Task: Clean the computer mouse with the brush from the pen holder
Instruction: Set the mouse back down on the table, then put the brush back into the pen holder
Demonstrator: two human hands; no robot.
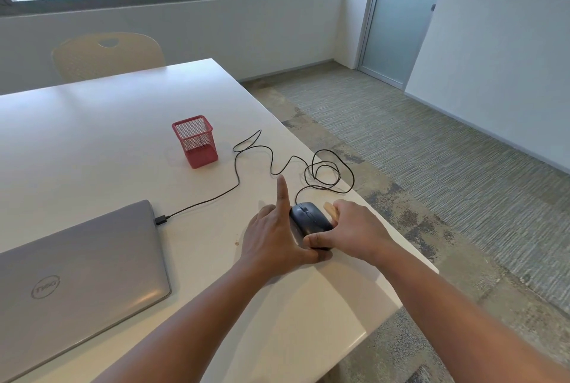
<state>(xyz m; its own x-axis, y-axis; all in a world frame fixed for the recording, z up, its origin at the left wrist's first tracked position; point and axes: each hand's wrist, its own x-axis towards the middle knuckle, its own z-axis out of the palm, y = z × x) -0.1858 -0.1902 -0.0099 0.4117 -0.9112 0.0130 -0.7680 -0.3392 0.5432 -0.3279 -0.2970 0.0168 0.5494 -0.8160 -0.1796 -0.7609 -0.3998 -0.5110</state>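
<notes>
right hand point(354, 230) hides most of the brush point(330, 209); laptop point(77, 284) cut off at left edge.

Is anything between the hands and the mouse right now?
Nothing visible. The left hand rests against the mouse on its left side, the right hand on its right, holding a tan brush handle. The cable loops beyond it.

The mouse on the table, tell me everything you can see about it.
The mouse is dark, smooth plastic with a scroll wheel, lying upright near the table's right edge. Its black cable loops behind it and runs to the closed laptop. The left hand braces its near left side; the right hand covers its right side.
</notes>
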